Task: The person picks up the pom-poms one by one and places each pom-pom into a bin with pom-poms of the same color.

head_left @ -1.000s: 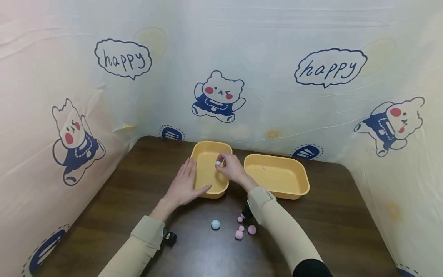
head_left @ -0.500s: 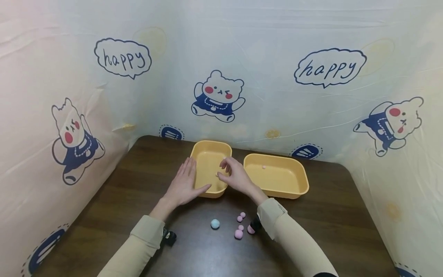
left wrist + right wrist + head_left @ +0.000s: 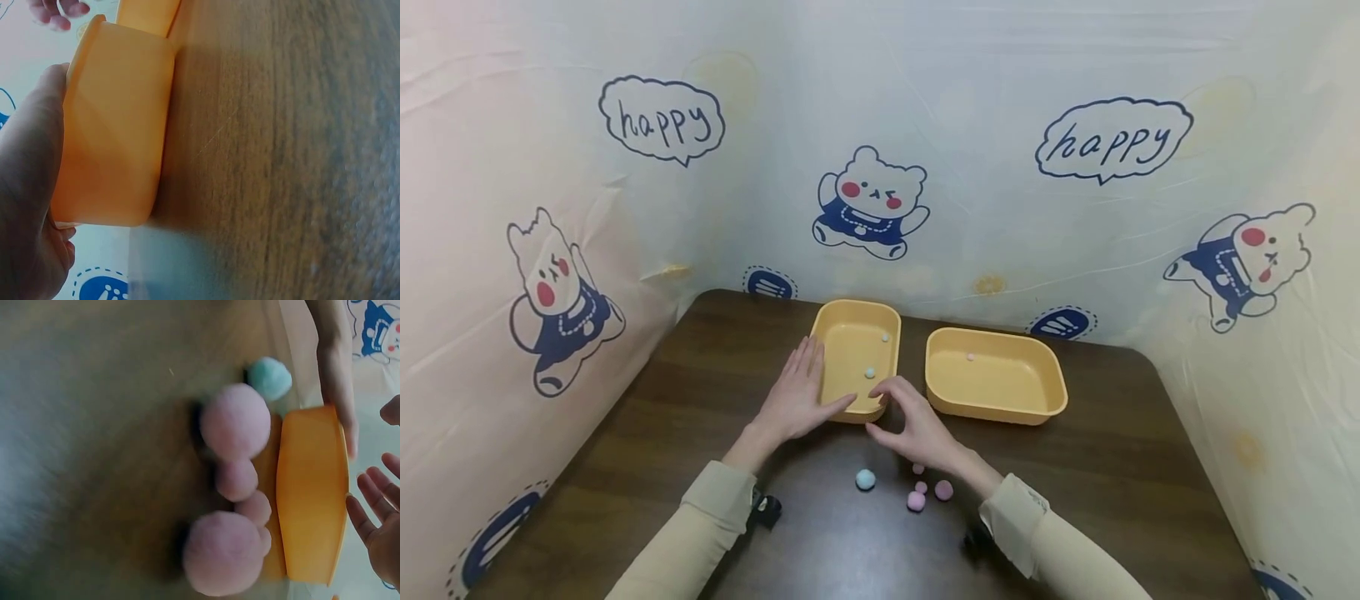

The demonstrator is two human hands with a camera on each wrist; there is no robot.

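My left hand [image 3: 793, 396] rests against the left side of the left yellow tray [image 3: 859, 410], fingers straight and thumb over its near corner. Two small light-blue pom-poms lie in that tray: one small pom-pom [image 3: 884, 337] near the far right and another pom-pom [image 3: 869, 372] nearer me. My right hand [image 3: 919, 427] hovers by the tray's near right corner, thumb and fingers apart, holding nothing. On the table in front lie a larger light-blue pom-pom [image 3: 865, 479] and several pink pom-poms [image 3: 916, 500], shown closer as pink balls [image 3: 236, 422] in the right wrist view.
Right of the left tray stands a second yellow tray [image 3: 992, 412] with a small pink pom-pom [image 3: 971, 357] inside. A printed curtain [image 3: 970, 208] hangs behind and beside the dark wooden table [image 3: 1120, 467]. Dark wrist cameras sit under both sleeves.
My right hand has let go of a small light-blue pom-pom, which lies in the left tray. The hand has drawn back toward me. My left hand has stayed at the tray's side.
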